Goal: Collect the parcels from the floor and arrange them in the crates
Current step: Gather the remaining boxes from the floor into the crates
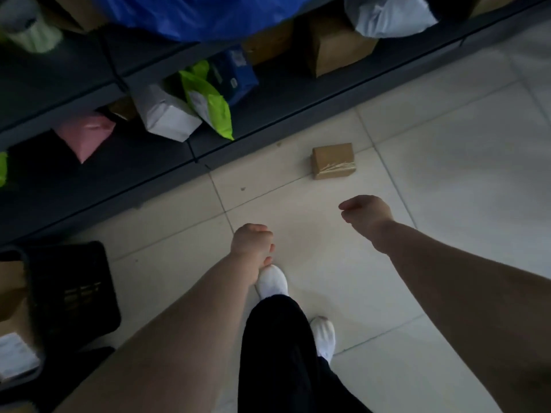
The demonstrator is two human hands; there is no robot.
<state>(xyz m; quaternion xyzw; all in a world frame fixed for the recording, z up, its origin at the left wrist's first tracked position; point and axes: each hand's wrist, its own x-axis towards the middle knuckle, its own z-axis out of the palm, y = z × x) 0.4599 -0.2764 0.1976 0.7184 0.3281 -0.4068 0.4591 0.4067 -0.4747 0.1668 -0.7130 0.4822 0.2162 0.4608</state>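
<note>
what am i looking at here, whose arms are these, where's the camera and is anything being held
There is no machine. This is one picture from a camera worn on a person's head, looking down at their own bare arms, legs and white shoes. The left hand is curled into a fist and the right hand is loosely curled. Both hold nothing. On the tiled floor ahead lies a small brown taped box, apart from both hands. A black crate stands at the lower left. Dark shelves along the top hold pink, white, green and blue parcels.
</note>
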